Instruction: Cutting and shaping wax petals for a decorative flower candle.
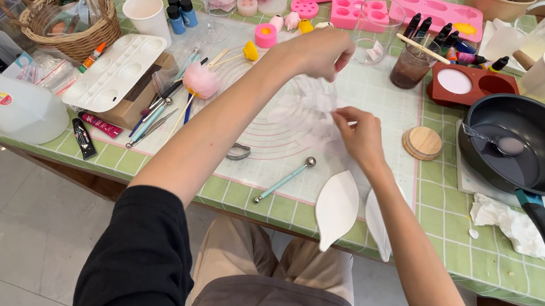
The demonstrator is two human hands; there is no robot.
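Both hands pinch a thin, pale translucent sheet (315, 106) over the white work mat (388, 98); the left hand (318, 52) lifts its top edge, the right hand (357, 132) grips lower, seemingly stretching it flat. Its outline is hard to make out. Two white leaf-shaped moulds (336, 208) lie at the table's near edge, within reach.

A desk (457, 215) topped with green-checked cloth spans the scene. Below it, near left, pale glossy floor tiles (4, 225) catch small, probably overhead, light spots.

Thin white translucent petal piece (316, 103) — blurred, crinkled, held above the mat between both hands, near the table's middle
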